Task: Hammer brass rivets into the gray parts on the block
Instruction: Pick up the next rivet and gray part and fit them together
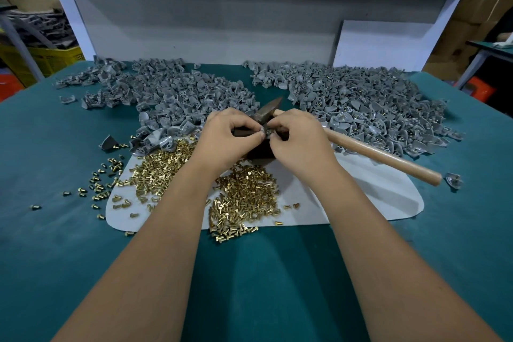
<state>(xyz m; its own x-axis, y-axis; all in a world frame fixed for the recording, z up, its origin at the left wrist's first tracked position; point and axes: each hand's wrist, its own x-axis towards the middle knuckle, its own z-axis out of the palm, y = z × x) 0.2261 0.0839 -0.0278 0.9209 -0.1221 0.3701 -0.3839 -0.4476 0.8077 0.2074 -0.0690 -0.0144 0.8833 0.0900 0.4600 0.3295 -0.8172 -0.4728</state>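
Both hands (230, 137) (298, 141) pinch a gray part (268, 130) atop the block (261, 150).

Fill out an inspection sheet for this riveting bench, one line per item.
Surface: teal mat with a white sheet on it.
Job's things: brass rivets heaped on the sheet; gray parts in two piles; dark block; hammer lying behind the hands.
Clutter: stray rivets on the mat.
Grippers: left hand and right hand pinch a small part over the block.
Cables: nothing seen.
Surroundings: yellow crate, cardboard boxes.
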